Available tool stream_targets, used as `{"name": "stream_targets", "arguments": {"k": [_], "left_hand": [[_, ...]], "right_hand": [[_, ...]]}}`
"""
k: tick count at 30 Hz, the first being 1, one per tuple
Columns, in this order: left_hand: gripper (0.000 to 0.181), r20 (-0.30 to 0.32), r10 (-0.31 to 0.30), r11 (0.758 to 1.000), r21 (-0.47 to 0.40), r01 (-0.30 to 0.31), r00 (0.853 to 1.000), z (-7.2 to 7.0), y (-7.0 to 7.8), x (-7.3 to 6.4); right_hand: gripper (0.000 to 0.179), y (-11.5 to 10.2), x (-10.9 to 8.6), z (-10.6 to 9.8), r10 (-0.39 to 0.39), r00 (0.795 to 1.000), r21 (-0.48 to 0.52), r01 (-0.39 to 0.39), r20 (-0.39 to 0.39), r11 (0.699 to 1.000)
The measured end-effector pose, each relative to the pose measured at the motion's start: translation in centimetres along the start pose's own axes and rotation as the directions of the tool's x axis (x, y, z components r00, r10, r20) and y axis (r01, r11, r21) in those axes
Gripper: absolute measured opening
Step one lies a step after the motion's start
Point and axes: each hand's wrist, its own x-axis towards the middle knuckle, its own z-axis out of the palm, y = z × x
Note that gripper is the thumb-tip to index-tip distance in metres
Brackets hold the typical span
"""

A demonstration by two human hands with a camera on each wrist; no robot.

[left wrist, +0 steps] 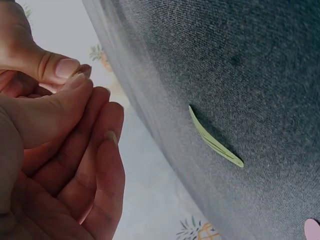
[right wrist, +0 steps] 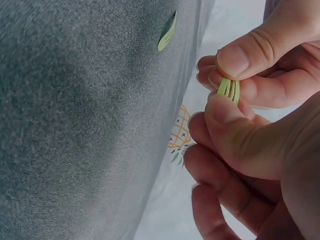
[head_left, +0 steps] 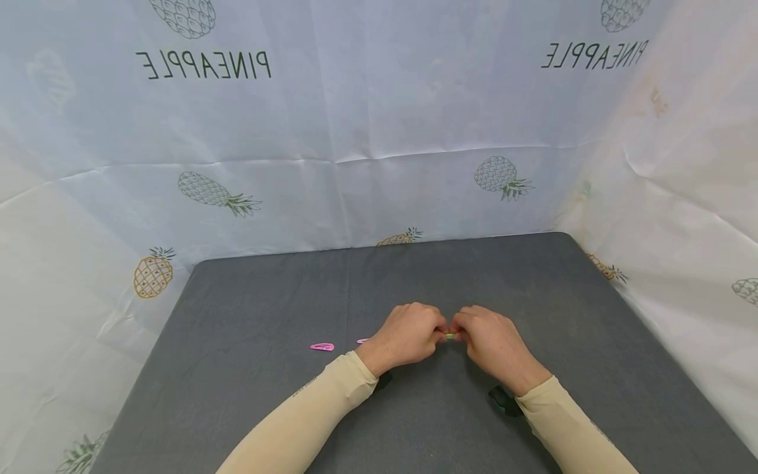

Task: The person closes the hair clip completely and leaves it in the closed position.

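Observation:
Both hands meet over the table, pinching a small yellow-green snap hair clip (right wrist: 229,90) between thumbs and fingertips. My left hand (head_left: 411,332) grips one end and my right hand (head_left: 491,339) the other. Only the clip's slotted middle shows between the thumbs in the right wrist view; its ends are hidden. A second green hair clip (left wrist: 215,140) lies on the table past the hands. To the left, a pink hair clip (head_left: 322,347) lies flat, and a paler pink clip (head_left: 363,341) is partly covered by the left forearm.
The grey table (head_left: 266,296) has rounded far corners. White curtain cloth (head_left: 331,204) printed with pineapples stands along its back and sides. Dark devices, one of them the right wrist device (head_left: 505,400), sit under the cream sleeves.

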Motion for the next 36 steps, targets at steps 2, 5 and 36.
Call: {"name": "stream_targets", "arguments": {"k": [2,5,36], "left_hand": [[0.011,-0.001,-0.001,1.0,-0.001,0.001,1.0,0.0,-0.1,0.0],[0.011,0.0,-0.005,1.0,-0.002,0.005,1.0,0.0,-0.1,-0.2],[0.018,-0.109,-0.225,0.974,-0.042,0.221,0.968,-3.6,-5.4,-8.3]], "right_hand": [[0.027,0.0,0.0,-0.1,0.004,1.0,0.012,-0.004,0.015,1.0],[0.022,-0.1,0.0,-0.2,0.014,0.999,0.036,-0.016,0.046,0.999],[0.02,0.9,1.1,1.2,0.118,0.972,0.083,-0.137,0.203,0.987]]}}
